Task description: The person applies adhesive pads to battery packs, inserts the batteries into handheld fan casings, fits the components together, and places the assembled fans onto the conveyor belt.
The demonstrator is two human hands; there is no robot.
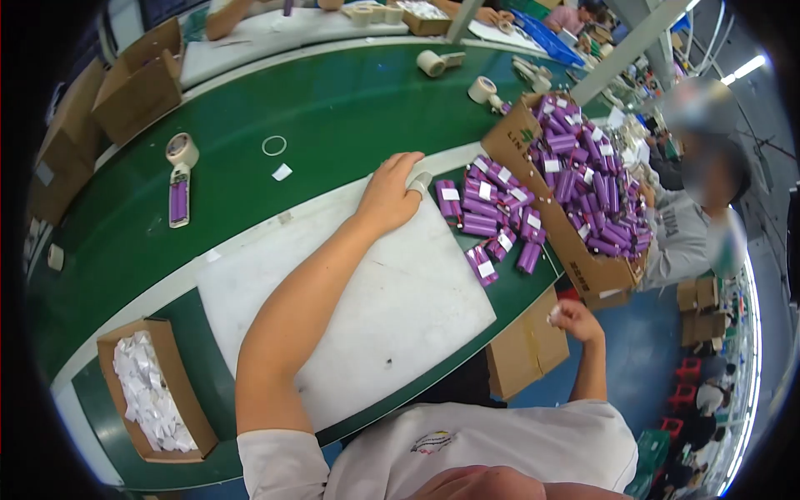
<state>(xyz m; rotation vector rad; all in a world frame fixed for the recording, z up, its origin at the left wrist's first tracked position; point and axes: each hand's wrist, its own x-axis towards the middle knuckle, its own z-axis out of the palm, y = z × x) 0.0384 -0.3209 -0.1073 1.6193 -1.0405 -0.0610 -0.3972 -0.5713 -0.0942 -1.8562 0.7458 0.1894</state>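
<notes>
My left hand [390, 198] reaches across the white work board [367, 308] to its far edge. Its fingers are bent around a pale, rounded item [422, 181], mostly covered by the hand; I cannot tell its kind. Just right of this hand lies a loose pile of purple wrapped battery packs [479, 223], many with white labels. My right hand [577, 322] is off the table's near edge, at the right, over a closed cardboard box [525, 346]. Its fingertips pinch a small white piece [554, 315].
An open carton [596, 287] full of purple packs stands at the right, beside a co-worker [696, 233]. A small box [187, 392] of white paper pieces sits at left. Tape rolls [431, 63], a tape dispenser [180, 179] and a white ring [274, 146] lie on the green surface.
</notes>
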